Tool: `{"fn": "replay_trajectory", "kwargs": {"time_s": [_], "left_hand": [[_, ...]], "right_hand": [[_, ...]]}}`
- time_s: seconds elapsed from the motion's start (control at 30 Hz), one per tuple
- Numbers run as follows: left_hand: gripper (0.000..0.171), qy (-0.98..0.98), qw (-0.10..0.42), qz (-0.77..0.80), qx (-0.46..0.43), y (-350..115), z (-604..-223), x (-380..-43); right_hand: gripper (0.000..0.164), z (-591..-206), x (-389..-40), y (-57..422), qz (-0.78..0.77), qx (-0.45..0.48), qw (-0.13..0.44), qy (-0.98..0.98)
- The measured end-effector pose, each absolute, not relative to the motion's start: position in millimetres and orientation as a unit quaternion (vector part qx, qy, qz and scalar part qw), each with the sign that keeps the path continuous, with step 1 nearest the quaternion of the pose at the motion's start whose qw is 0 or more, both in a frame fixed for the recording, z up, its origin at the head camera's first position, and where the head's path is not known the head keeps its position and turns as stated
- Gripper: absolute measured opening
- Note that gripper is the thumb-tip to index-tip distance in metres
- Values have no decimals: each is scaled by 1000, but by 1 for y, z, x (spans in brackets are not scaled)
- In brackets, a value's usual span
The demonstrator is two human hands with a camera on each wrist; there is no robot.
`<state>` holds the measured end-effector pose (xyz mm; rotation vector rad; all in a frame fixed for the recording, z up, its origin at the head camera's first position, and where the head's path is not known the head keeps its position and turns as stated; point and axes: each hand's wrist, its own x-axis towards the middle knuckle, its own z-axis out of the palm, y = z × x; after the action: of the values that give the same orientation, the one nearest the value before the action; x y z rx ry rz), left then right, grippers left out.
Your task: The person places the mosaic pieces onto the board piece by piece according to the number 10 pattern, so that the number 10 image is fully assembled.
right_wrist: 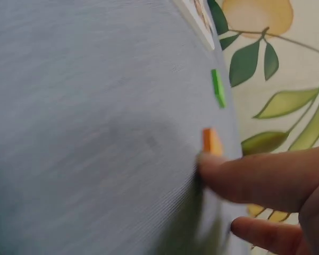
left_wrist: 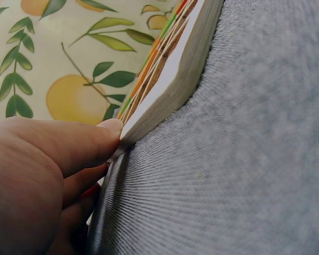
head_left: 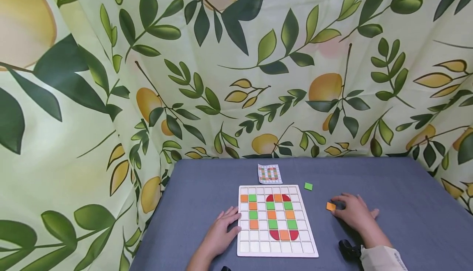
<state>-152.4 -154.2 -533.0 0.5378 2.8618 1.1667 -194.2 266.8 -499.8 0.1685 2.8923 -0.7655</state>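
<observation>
A white grid board lies on the table, with orange, green and red tiles set in some of its squares. At its left side my left hand rests with fingers stretched out, fingertips and thumb at the edge. The left wrist view shows the thumb against the board's corner. To the right of the board, my right hand pinches a small square orange tile between thumb and forefinger, low over the cloth. In the right wrist view the thumb partly covers this orange tile.
A loose green tile lies right of the board's far corner. Behind the board is a small printed card with a coloured grid pattern. Grey-blue cloth covers the table, and a leaf-and-fruit curtain hangs at its back and left.
</observation>
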Motion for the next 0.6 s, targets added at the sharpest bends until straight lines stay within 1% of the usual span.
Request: {"fn": "replay_trajectory", "kwargs": {"time_s": [0.1,0.27,0.4,0.6], "left_hand": [[40,911,3,374,174,-154,-534,-152],[40,909,-1,378,174,-154,-535,-152],[40,908,-4,378,178,-154,-536,-151],[40,906,-5,384,177,-154,-537,-152]], "right_hand": [[48,-497,-207,260,-241,29,60,968],[58,-497,-235,249,-261,-22,53,963],[63,-501,-249,242,-260,-21,65,963],[52,-503,-259,231,-263,23,66,962]]}}
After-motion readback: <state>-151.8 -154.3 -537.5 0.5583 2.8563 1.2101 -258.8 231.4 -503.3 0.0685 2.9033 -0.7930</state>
